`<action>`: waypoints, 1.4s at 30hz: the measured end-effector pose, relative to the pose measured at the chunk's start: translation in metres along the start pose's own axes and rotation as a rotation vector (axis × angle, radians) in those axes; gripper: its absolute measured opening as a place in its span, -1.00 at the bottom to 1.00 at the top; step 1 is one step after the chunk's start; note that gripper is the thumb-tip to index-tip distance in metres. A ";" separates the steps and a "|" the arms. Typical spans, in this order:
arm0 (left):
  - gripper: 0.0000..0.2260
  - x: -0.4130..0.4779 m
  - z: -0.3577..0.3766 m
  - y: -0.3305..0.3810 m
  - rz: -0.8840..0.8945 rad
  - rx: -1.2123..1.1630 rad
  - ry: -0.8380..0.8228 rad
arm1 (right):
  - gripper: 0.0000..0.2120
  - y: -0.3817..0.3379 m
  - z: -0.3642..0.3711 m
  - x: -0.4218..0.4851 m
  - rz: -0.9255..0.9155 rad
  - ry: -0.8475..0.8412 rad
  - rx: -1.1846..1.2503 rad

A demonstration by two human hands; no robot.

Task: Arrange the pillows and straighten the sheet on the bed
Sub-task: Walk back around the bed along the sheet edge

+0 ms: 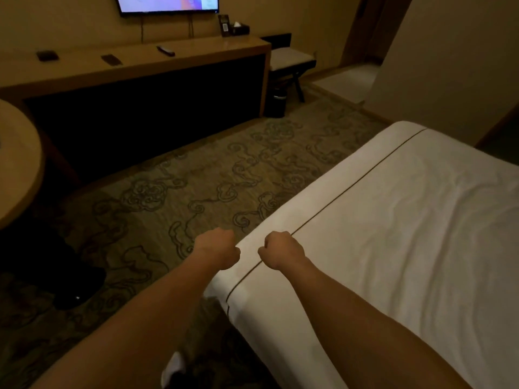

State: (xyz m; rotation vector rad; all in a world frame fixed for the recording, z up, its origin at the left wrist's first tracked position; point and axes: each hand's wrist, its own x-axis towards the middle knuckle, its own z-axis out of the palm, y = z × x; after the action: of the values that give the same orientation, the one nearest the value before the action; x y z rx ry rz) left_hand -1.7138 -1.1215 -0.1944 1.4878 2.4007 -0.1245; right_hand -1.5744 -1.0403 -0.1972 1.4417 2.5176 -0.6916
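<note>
A white sheet (407,220) with a thin dark stripe near its border covers the bed on the right; it shows soft wrinkles further right. My left hand (217,248) is a fist at the sheet's outer edge near the bed's corner. My right hand (282,249) is a fist on the sheet beside the stripe. Both seem to pinch the fabric, though the fingers are curled under and hidden. No pillows are in view.
Patterned carpet (174,192) fills the floor left of the bed. A long wooden desk (134,66) runs along the far wall under a television (168,2). A stool (292,63) and a dark bin (276,102) stand by its right end. A round table (16,158) is at left.
</note>
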 end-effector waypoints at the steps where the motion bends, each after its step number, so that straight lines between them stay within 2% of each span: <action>1: -0.81 0.017 -0.003 -0.013 0.008 -0.004 -0.011 | -0.74 -0.011 0.000 0.019 0.004 0.003 -0.003; 7: -0.66 0.156 -0.040 -0.110 0.123 0.047 -0.015 | -0.80 -0.083 -0.011 0.154 0.115 0.026 0.072; 11: -0.74 0.242 -0.079 -0.147 0.246 0.078 -0.079 | -0.76 -0.117 -0.025 0.218 0.231 0.050 0.123; 16: -0.77 0.349 -0.113 -0.155 0.343 0.124 -0.143 | -0.71 -0.135 -0.046 0.299 0.366 0.036 0.230; 20: -0.78 0.444 -0.123 -0.143 0.462 0.144 -0.160 | -0.78 -0.132 -0.060 0.386 0.470 0.011 0.262; 23: -0.79 0.522 -0.132 -0.132 0.479 0.132 -0.227 | -0.79 -0.124 -0.075 0.460 0.515 0.029 0.309; 26: -0.71 0.598 -0.155 -0.122 0.469 0.153 -0.295 | -0.72 -0.116 -0.105 0.532 0.543 0.004 0.331; 34: -0.76 0.780 -0.192 -0.087 0.579 0.225 -0.250 | -0.68 -0.086 -0.202 0.694 0.618 0.031 0.327; 38: -0.75 0.879 -0.196 -0.043 0.633 0.169 -0.205 | -0.68 -0.051 -0.235 0.782 0.639 0.021 0.250; 42: -0.68 0.995 -0.214 0.020 0.638 0.052 -0.294 | -0.68 -0.003 -0.266 0.871 0.690 -0.010 0.262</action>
State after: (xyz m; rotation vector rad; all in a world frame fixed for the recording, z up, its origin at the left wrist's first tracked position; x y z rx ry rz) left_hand -2.1515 -0.2080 -0.2958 2.0167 1.6220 -0.2370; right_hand -2.0087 -0.2434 -0.2722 2.2014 1.7571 -0.8863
